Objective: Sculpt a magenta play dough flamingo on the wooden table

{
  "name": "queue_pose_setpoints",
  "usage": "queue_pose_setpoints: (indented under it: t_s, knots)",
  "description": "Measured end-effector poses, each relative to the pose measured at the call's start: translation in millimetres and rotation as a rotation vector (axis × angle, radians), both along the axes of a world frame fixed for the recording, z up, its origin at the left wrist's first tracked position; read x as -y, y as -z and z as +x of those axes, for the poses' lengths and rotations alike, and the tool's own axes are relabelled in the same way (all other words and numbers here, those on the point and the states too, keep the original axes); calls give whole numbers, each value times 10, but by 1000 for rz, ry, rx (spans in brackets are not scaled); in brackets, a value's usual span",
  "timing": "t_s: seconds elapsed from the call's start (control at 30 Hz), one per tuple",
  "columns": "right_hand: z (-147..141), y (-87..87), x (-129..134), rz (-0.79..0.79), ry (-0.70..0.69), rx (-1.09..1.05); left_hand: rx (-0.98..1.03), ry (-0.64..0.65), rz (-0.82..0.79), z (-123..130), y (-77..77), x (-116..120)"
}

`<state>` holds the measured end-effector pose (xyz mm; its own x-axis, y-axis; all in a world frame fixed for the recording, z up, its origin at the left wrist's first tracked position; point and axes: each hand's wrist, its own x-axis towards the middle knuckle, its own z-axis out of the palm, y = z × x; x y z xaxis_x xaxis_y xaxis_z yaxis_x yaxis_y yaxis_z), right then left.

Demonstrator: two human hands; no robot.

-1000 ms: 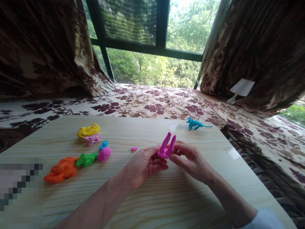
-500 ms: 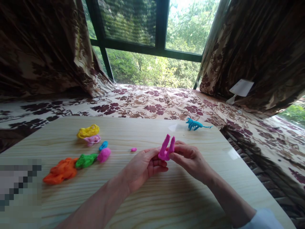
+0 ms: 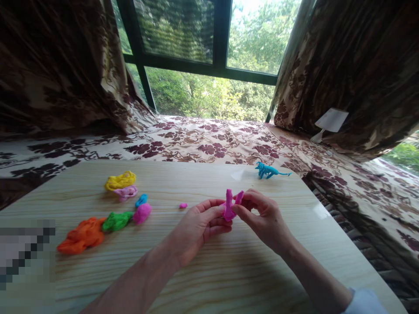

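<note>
A pink modelling clay piece (image 3: 228,204) with two upright prongs is held between both hands above the table. My left hand (image 3: 204,220) grips its base from the left, the thumb on top and the other fingers curled beneath. From the right, my right hand (image 3: 262,213) pinches the right prong near its foot between thumb and fingers. A small pink clay bit (image 3: 183,206) lies on the table left of my hands. Farther left rests a larger pink clay lump (image 3: 142,213), touching a green clay lump (image 3: 118,221).
Orange clay (image 3: 81,235), yellow clay (image 3: 120,180), pale pink clay (image 3: 126,192) and a blue clay piece (image 3: 141,200) lie on the left of the wooden table (image 3: 203,279). A blue clay animal figure (image 3: 268,170) stands at the far right. Beyond are a lamp (image 3: 331,120) and curtains.
The pink clay piece has turned and tilted in my hands, its left prong now more upright. My left fingers have closed farther round the base, while the loose clay stays put.
</note>
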<state>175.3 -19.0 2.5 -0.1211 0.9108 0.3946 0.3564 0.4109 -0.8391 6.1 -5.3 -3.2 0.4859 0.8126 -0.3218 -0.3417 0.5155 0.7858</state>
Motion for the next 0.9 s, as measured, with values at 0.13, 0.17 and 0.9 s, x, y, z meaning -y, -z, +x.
queue_pose_setpoints:
  t_s: [0.13,0.17,0.9]
  knots:
    - [-10,-5,5,26,18,32,-32,5,16,1,10,11]
    - [-11,-5,6,27,15,40,-43,3,22,3,9,15]
    - [6,63,-30,37,31,39,-74,-29,101,22,17,21]
